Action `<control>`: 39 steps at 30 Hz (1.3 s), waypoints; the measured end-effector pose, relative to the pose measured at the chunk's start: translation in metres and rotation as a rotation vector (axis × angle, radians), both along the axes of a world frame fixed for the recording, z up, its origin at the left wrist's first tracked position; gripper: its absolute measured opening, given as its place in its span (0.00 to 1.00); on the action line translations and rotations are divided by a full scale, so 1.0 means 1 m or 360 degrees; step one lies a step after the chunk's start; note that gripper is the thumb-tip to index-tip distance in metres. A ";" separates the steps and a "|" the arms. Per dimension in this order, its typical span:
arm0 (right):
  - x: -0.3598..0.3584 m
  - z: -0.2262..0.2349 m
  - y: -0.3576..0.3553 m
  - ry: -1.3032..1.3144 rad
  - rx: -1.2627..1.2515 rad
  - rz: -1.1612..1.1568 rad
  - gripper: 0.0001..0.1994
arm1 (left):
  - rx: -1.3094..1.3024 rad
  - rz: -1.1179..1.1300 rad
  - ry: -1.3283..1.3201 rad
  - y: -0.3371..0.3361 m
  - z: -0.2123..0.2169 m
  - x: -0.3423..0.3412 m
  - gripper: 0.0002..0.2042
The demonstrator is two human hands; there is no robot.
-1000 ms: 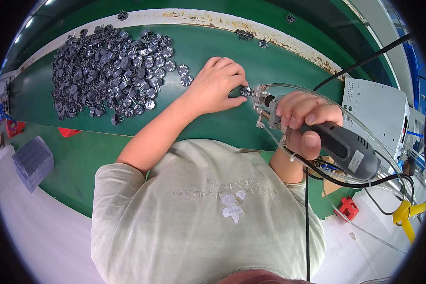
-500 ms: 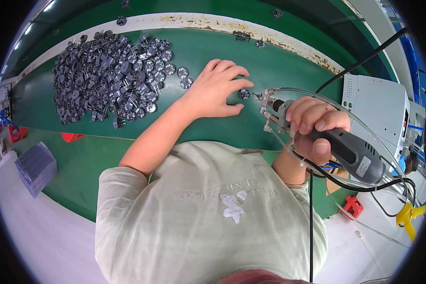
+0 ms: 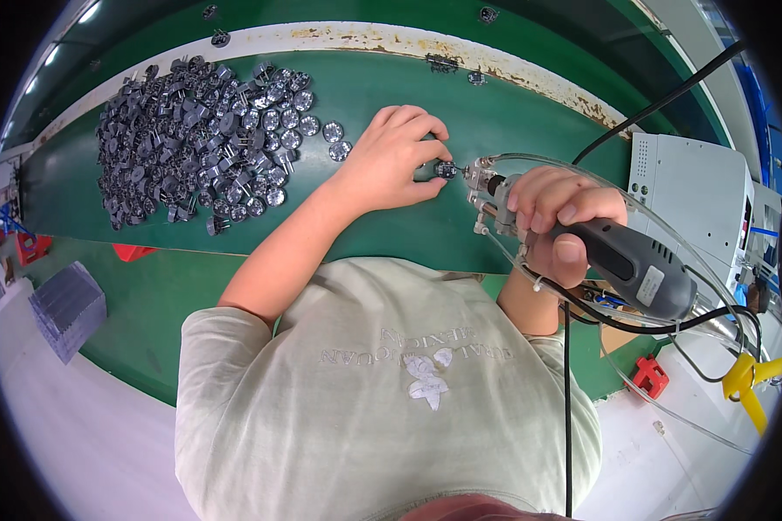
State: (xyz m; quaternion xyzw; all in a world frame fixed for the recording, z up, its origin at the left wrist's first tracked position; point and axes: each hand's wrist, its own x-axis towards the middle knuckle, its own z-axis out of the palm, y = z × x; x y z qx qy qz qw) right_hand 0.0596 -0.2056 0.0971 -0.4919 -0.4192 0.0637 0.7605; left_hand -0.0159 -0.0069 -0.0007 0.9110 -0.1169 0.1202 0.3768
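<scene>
My left hand (image 3: pixel 397 161) is closed around a small round dark part (image 3: pixel 446 170), its thumb and fingertips on either side. The part lies on the green work surface (image 3: pixel 356 91) and has a shiny, patterned top. In my right hand (image 3: pixel 566 217) is a grey power screwdriver (image 3: pixel 647 269), gripped by its body and held nearly level. Its metal nose (image 3: pixel 480 178) has clear hoses attached and points left. The thin tip reaches the right edge of the part; whether it touches cannot be made out. Left of my left hand lies a heap of similar dark parts (image 3: pixel 191 143), many with pins.
A light grey box-shaped machine (image 3: pixel 691 200) stands at the right, behind the tool. Black cable and clear tubing trail from the screwdriver past a yellow clamp-like piece (image 3: pixel 752 378). A worn white ledge (image 3: pixel 356 36) runs along the back. Several red pieces (image 3: pixel 650 376) sit lower down.
My right hand has brought the screwdriver slightly left, its tip nearer the part. My left thumb and fingers have closed in on the part, which was untouched between them before.
</scene>
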 end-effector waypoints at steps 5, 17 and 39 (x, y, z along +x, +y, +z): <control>-0.001 0.000 0.003 0.0001 -0.0022 -0.0013 0.15 | -0.0005 0.0002 0.0001 0.000 -0.001 0.000 0.13; 0.000 0.000 0.003 -0.0001 -0.0032 -0.0011 0.15 | 0.0010 -0.0016 -0.0009 0.002 -0.001 0.001 0.13; -0.010 0.025 0.006 0.0078 0.0031 0.0060 0.14 | -0.0056 -0.0032 -0.0037 0.002 -0.005 -0.002 0.13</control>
